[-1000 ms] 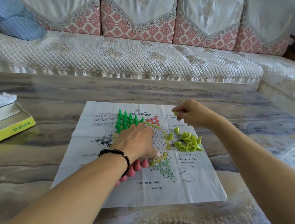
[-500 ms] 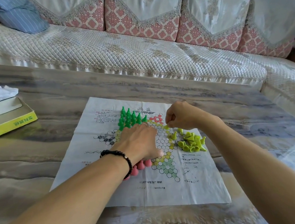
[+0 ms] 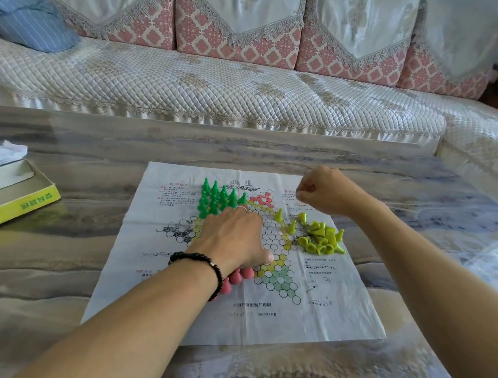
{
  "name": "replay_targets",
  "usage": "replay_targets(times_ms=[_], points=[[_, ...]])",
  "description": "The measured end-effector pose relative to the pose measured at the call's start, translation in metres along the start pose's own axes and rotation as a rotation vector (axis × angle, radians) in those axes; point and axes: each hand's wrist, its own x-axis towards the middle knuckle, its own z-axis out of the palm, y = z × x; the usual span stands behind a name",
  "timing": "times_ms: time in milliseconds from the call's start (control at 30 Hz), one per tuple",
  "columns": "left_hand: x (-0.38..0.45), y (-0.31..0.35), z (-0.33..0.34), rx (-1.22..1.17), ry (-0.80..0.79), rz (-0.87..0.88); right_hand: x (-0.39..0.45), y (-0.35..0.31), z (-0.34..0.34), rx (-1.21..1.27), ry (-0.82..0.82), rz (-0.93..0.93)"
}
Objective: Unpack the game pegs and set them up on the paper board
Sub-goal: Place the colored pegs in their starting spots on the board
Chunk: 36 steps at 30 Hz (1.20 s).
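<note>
On table: paper board (image 3: 191, 309) lies flat.
Left hand (image 3: 234, 240): fingers straight, pressing board centre; pink pegs (image 3: 234, 279) partly hidden beneath its wrist.
Right hand (image 3: 328, 191): fingers curled, raised above yellow-green pegs (image 3: 320, 238); contents unclear.
Dark green pegs (image 3: 215, 197): upright, far of left fingers.

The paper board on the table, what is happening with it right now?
A person is setting up a Chinese checkers game on the paper board. The dark green pegs already stand upright in one corner. The left hand rests flat on the board, partly covering some pink pegs. The right hand hovers above with curled fingers; whether it holds a peg is unclear. Two yellow-green pegs stand upright beside a loose yellow-green pile.
</note>
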Motion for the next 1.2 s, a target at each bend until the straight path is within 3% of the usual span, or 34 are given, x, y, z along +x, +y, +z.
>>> replay_targets(times_ms=[400,867,1200], points=[[0.001,0.0,0.003,-0.009,-0.004,-0.018,-0.01,0.009,0.019,0.106,-0.131,0.134],[0.002,0.002,-0.002,-0.036,-0.017,-0.03,-0.023,-0.008,-0.004,0.416,0.113,0.013],[0.001,0.002,-0.003,-0.02,-0.023,-0.024,-0.033,-0.02,-0.009,0.313,0.083,-0.039]])
